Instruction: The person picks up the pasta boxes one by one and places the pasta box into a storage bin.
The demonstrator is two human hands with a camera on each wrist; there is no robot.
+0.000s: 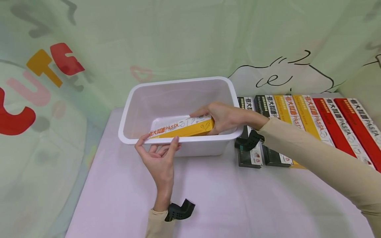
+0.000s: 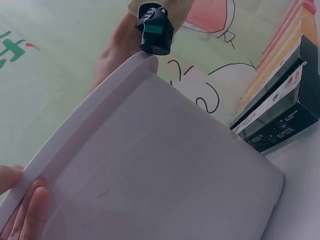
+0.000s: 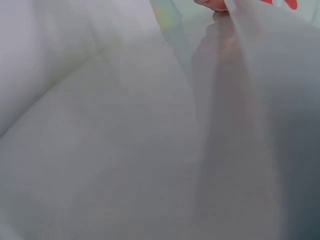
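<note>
Beige-sleeved right hand (image 1: 224, 117) grips the right end of a yellow box (image 1: 186, 129), aslant inside the white bin (image 1: 205, 148). Left hand (image 1: 159, 162) pinches the bin's near rim. To the right, a row of boxes (image 1: 306, 115) on the counter (image 1: 220, 198). Step looks like setting the box down; next move calls for levelling it, easing the grip.

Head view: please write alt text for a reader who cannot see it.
A right hand holds a yellow and white pasta box inside a white bin, while the left hand grips the bin's front rim. Black, yellow and red pasta boxes lie in a row at right.
</note>
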